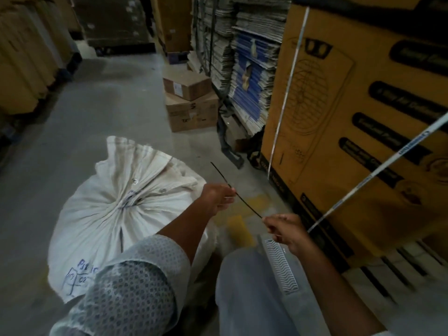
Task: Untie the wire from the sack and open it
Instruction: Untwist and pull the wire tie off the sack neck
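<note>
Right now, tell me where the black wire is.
In the head view the black wire is off the sack, stretched between the left hand and right hand, just right of the sack and in front of the big yellow carton.

Pale dotted sleeve, grey trousers with wavy-patterned strip

Dim light is falling on a grey concrete floor, cardboard boxes lining the aisle
</note>
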A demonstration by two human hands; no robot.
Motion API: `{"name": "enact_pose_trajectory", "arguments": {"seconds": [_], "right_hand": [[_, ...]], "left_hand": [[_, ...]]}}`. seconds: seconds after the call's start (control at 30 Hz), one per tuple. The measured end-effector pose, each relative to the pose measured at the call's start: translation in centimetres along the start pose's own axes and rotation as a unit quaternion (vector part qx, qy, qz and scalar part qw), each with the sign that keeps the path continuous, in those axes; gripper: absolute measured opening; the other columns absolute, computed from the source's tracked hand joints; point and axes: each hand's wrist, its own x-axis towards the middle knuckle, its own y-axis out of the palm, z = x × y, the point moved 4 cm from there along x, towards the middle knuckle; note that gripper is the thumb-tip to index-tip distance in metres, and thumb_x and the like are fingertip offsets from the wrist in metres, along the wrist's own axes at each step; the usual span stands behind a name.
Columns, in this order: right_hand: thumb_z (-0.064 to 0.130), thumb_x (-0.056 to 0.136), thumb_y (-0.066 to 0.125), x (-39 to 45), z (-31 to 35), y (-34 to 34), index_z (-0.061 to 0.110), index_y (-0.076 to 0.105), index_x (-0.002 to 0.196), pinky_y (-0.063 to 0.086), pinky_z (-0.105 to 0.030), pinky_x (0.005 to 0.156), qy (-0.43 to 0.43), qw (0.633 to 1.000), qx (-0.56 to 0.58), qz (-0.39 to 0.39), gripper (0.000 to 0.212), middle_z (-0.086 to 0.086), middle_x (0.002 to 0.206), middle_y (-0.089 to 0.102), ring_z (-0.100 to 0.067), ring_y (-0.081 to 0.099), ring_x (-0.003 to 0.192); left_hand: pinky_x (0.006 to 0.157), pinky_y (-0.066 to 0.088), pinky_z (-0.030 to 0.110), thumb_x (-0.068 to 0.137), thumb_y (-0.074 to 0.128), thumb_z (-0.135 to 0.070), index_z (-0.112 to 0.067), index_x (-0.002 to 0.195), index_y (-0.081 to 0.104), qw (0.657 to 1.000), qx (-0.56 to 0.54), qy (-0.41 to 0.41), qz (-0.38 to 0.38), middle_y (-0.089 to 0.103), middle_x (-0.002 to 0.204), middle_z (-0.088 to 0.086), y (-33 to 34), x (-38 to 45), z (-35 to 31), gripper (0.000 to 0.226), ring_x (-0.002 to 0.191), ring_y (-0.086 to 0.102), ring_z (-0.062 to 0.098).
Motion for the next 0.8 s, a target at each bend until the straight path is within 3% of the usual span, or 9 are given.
{"name": "enact_pose_trajectory", "arguments": {"seconds": [0.07, 0.13, 0.27, 0.37, 0.47, 0.57, 0.67, 0.73, 0.8], "right_hand": [[0.008, 0.082, 0.076, 0.5, -1.3, -2.0, 0.004, 0.069, 0.075, 0.043, -0.024, 0.050, 0.003, 1.000, 0.018, -0.019, 0.010, -0.010, 0.061, 0.061, -0.017, 0.055, 0.052], [0.007, 0.081, 0.077, 1.0, -2.9, -3.9, 0.002, 0.070, 0.079, 0.043, -0.022, 0.048, 0.007, 0.998, 0.033, -0.044, 0.008, -0.011, 0.063, 0.062, -0.016, 0.057, 0.052], [0.005, 0.079, 0.077, 2.6, -7.1, -6.8, 0.006, 0.070, 0.072, 0.041, -0.021, 0.047, 0.039, 0.994, 0.048, -0.086, 0.010, -0.009, 0.063, 0.065, -0.014, 0.059, 0.054], [0.004, 0.079, 0.077, 4.7, -10.6, -8.4, 0.009, 0.070, 0.069, 0.040, -0.020, 0.048, 0.060, 0.991, 0.048, -0.109, 0.013, -0.005, 0.058, 0.064, -0.013, 0.059, 0.052], [0.005, 0.080, 0.076, 6.8, -14.6, -9.4, 0.011, 0.070, 0.070, 0.041, -0.019, 0.048, 0.079, 0.987, 0.046, -0.133, 0.013, -0.006, 0.060, 0.064, -0.016, 0.060, 0.057], [0.009, 0.080, 0.078, 8.7, -18.8, -9.9, 0.008, 0.072, 0.073, 0.042, -0.021, 0.049, 0.119, 0.981, 0.041, -0.149, 0.009, -0.009, 0.065, 0.065, -0.018, 0.059, 0.060], [0.012, 0.076, 0.082, 10.3, -23.0, -10.1, 0.008, 0.075, 0.080, 0.044, -0.024, 0.049, 0.160, 0.973, 0.027, -0.166, 0.009, -0.006, 0.068, 0.069, -0.016, 0.060, 0.061], [0.011, 0.073, 0.084, 11.3, -25.6, -10.0, 0.011, 0.076, 0.077, 0.043, -0.026, 0.047, 0.180, 0.968, 0.014, -0.174, 0.009, -0.004, 0.064, 0.068, -0.015, 0.057, 0.056], [0.012, 0.072, 0.085, 12.5, -28.0, -9.8, 0.012, 0.075, 0.069, 0.041, -0.026, 0.046, 0.199, 0.964, -0.005, -0.178, 0.011, -0.006, 0.060, 0.066, -0.017, 0.054, 0.052]], "left_hand": [[0.052, 0.044, 0.019, 0.088, 0.070, -0.008, -0.005, 0.093, 0.069, 0.999, 0.037, 0.002, 0.027, 0.071, 0.073, 0.005, 2.6, 1.4, 0.4, 0.006, 0.051, 0.064, 0.010], [0.054, 0.042, 0.021, 0.087, 0.070, -0.006, -0.007, 0.084, 0.069, 0.996, 0.072, -0.004, 0.051, 0.071, 0.077, 0.006, 5.4, 2.7, 1.2, 0.003, 0.060, 0.066, 0.012], [0.055, 0.041, 0.023, 0.084, 0.072, -0.007, -0.009, 0.082, 0.070, 0.989, 0.115, -0.023, 0.089, 0.072, 0.085, 0.009, 10.3, 6.1, 4.6, 0.004, 0.068, 0.067, 0.017], [0.059, 0.040, 0.024, 0.082, 0.073, -0.008, -0.009, 0.080, 0.071, 0.987, 0.109, -0.044, 0.112, 0.074, 0.072, 0.004, 13.1, 8.7, 8.2, 0.004, 0.070, 0.067, 0.020], [0.067, 0.039, 0.026, 0.089, 0.059, -0.012, -0.009, 0.076, 0.069, 0.984, 0.070, -0.090, 0.135, 0.073, 0.061, -0.002, 15.0, 10.9, 12.4, 0.017, 0.069, 0.066, 0.021], [0.060, 0.040, 0.025, 0.094, 0.047, -0.008, -0.004, 0.073, 0.067, 0.982, 0.024, -0.110, 0.150, 0.072, 0.058, 0.001, 15.7, 13.2, 16.7, 0.029, 0.062, 0.063, 0.024], [0.043, 0.048, 0.019, 0.091, 0.059, 0.002, 0.000, 0.074, 0.071, 0.983, 0.047, -0.098, 0.150, 0.072, 0.064, 0.008, 16.0, 15.3, 20.8, 0.021, 0.056, 0.068, 0.023], [0.042, 0.043, 0.016, 0.093, 0.061, 0.000, 0.001, 0.085, 0.067, 0.976, 0.083, -0.126, 0.155, 0.067, 0.072, 0.011, 16.1, 16.6, 23.7, 0.010, 0.050, 0.066, 0.016], [0.047, 0.036, 0.017, 0.100, 0.050, -0.005, -0.005, 0.083, 0.062, 0.966, 0.085, -0.167, 0.178, 0.061, 0.076, 0.010, 16.6, 18.2, 26.6, 0.021, 0.048, 0.060, 0.014]]}}
